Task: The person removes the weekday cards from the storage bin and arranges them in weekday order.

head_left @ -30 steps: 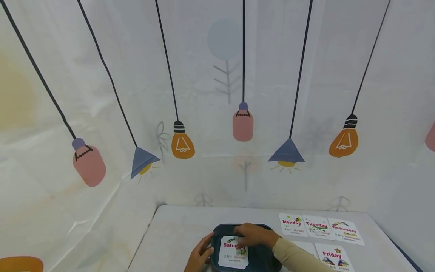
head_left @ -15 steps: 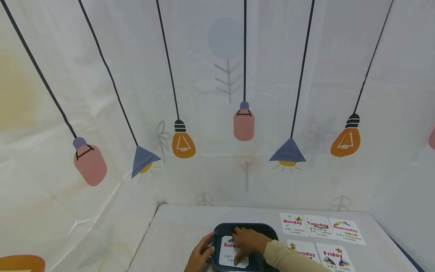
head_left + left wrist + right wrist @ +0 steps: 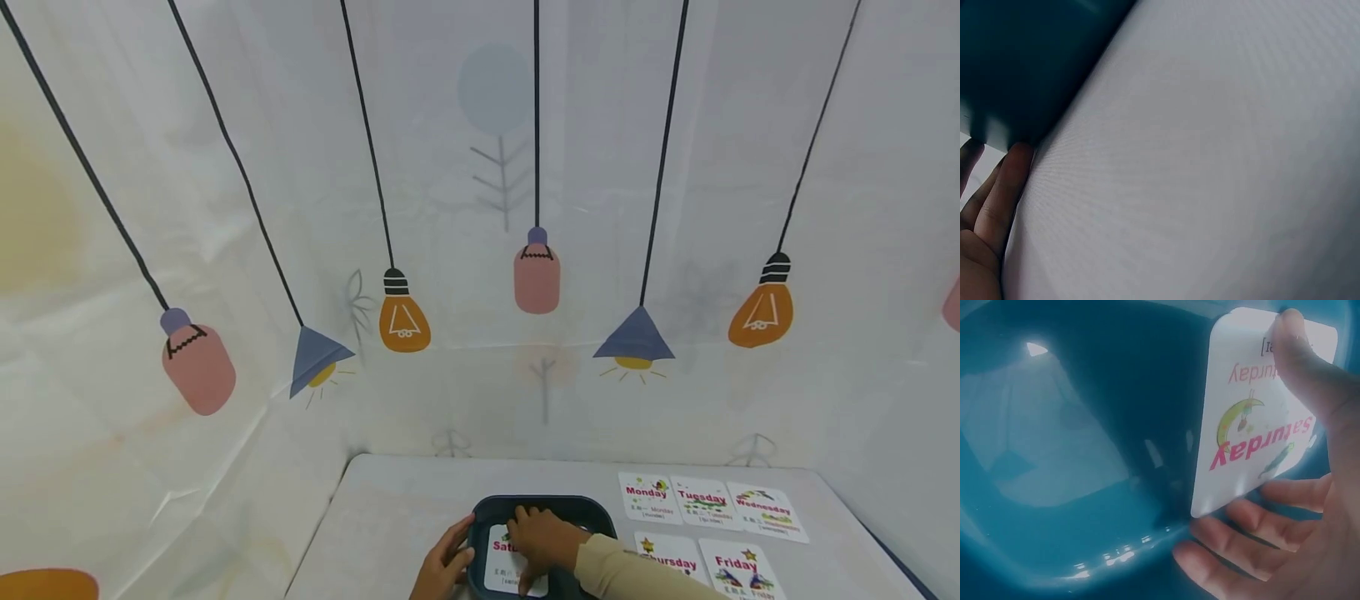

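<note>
A dark teal tray [image 3: 596, 510] sits on the white table with a white "Saturday" card [image 3: 497, 571] in its left part. My right hand [image 3: 546, 537] reaches over the tray and spans this card. In the right wrist view, the thumb lies on one edge of the card [image 3: 1260, 412] and the fingertips [image 3: 1207, 528] are at the opposite edge, gripping it across. At the tray's left side, my left hand [image 3: 444, 560] steadies the wall with fairly straight fingers. The left wrist view shows its fingertips [image 3: 1017, 156] against the tray's outer wall [image 3: 1022, 62].
Right of the tray, the cards Monday [image 3: 648, 497], Tuesday [image 3: 707, 502] and Wednesday [image 3: 767, 510] lie in a row. Below them are Thursday [image 3: 671, 557] and Friday [image 3: 738, 567], partly cut off or covered by the right sleeve [image 3: 637, 575]. A patterned white sheet [image 3: 450, 392] hangs behind the table.
My right hand has come down and left over the Saturday card, its thumb now near the card's lower edge. The left hand stays at the tray's side. The Thursday card has come into view.
</note>
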### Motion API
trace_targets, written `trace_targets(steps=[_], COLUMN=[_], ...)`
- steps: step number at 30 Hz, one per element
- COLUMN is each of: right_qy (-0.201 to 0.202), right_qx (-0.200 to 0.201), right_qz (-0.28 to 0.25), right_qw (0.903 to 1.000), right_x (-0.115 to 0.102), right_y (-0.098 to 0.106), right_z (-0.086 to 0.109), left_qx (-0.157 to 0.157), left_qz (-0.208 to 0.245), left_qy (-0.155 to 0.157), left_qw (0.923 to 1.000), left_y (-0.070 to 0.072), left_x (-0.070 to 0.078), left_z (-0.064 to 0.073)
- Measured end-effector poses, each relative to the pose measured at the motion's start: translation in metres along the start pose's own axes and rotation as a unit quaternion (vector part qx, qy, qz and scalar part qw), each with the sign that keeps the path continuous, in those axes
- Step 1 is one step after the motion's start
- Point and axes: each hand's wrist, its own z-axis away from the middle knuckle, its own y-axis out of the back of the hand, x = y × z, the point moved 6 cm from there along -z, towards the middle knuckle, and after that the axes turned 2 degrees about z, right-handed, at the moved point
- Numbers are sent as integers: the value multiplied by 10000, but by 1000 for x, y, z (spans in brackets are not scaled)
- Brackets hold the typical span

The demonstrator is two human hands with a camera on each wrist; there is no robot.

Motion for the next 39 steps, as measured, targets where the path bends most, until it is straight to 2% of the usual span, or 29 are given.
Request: trace_targets(steps=[3, 6, 11, 16, 18, 20, 22, 24, 25, 27, 32, 36, 37, 39], right_qy=[13, 85, 204, 172, 81, -58, -237, -345, -364, -343, -155, 59, 103, 110], right_qx=[46, 218, 635, 848, 852, 801, 712, 740, 765, 868, 1086, 1252, 1325, 1409], right_qz=[86, 387, 1198, 1479, 1315, 932, 162, -749, -1201, -2076, -3663, -4444, -4502, -4746], right_qw=[10000, 9990, 9906, 9852, 9876, 9924, 9970, 9938, 9891, 9738, 9240, 8870, 8830, 8688], right_x=[1, 0, -1, -2, 0, 3, 7, 11, 13, 18, 32, 45, 48, 55], right_y=[-1, 0, 3, 5, 4, 4, 4, 5, 6, 9, 13, 14, 14, 14], right_z=[-1, -1, -2, -1, 0, 0, 2, 4, 5, 8, 14, 18, 20, 26], left_qx=[-51, -59, 87, 170, 149, 107, 33, -20, -55, -85, -70, -182, -227, -276], left_qz=[67, 13, -85, -131, -102, -39, 0, 10, 37, -6, 55, 140, 141, 128], left_qy=[-53, -44, -74, -27, -41, -54, -129, -167, -183, -293, -374, -530, -618, -705], left_qw=[10000, 10000, 9999, 9998, 9998, 9999, 9999, 9999, 9998, 9995, 9993, 9983, 9977, 9970], left_y=[-1, -2, 0, 1, 0, -1, -2, -2, -2, -1, -1, -2, -2, -2], left_x=[1, 1, 2, 2, 3, 3, 4, 4, 4, 4, 4, 4, 5, 6], left_z=[0, 0, 0, 0, 0, 0, -1, 0, 0, -1, -5, -6, -6, -5])
